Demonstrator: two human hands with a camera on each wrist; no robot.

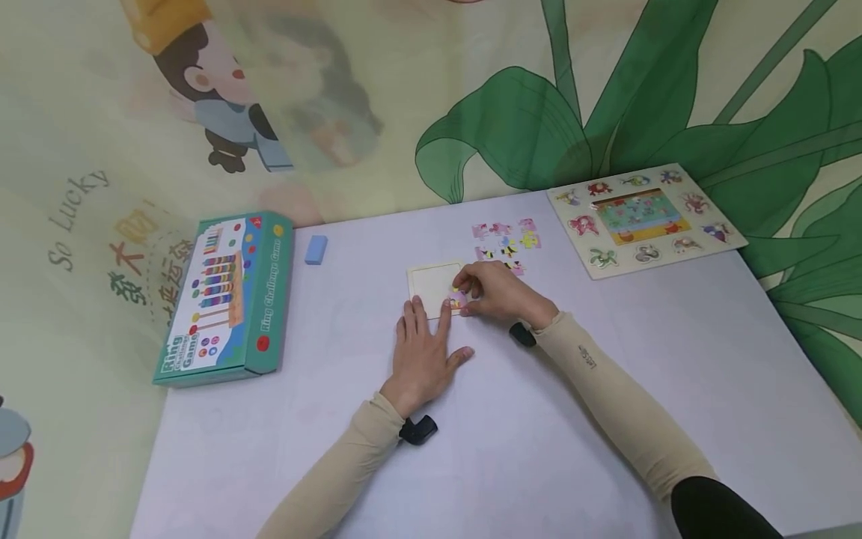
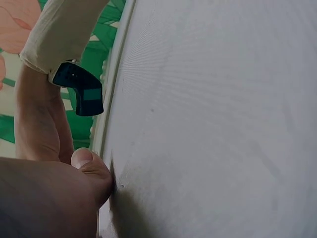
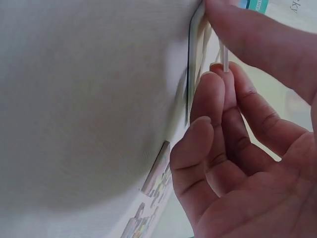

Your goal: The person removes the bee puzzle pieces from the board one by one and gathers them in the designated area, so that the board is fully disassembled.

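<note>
A small square puzzle tray point(image 1: 431, 281) with a pale, bare base lies on the table. My left hand point(image 1: 423, 359) is stretched out flat, its straight fingertips resting on the tray's near edge; in the left wrist view only the thumb side of that hand point(image 2: 84, 178) shows. At the tray's lower right corner my right hand point(image 1: 501, 290) pinches a pink and yellow puzzle piece point(image 1: 458, 298) between thumb and fingers. From the right wrist, the piece point(image 3: 226, 58) appears edge-on as a thin pale strip. Several loose pink and yellow puzzle pieces point(image 1: 527, 224) lie just beyond the right hand.
A green Ring Challenge Game box point(image 1: 229, 299) stands at the left of the table, with a small blue block point(image 1: 316, 250) beside it. A board with sea-animal pictures point(image 1: 646, 217) lies at the back right, against the printed wall covering point(image 1: 505, 135).
</note>
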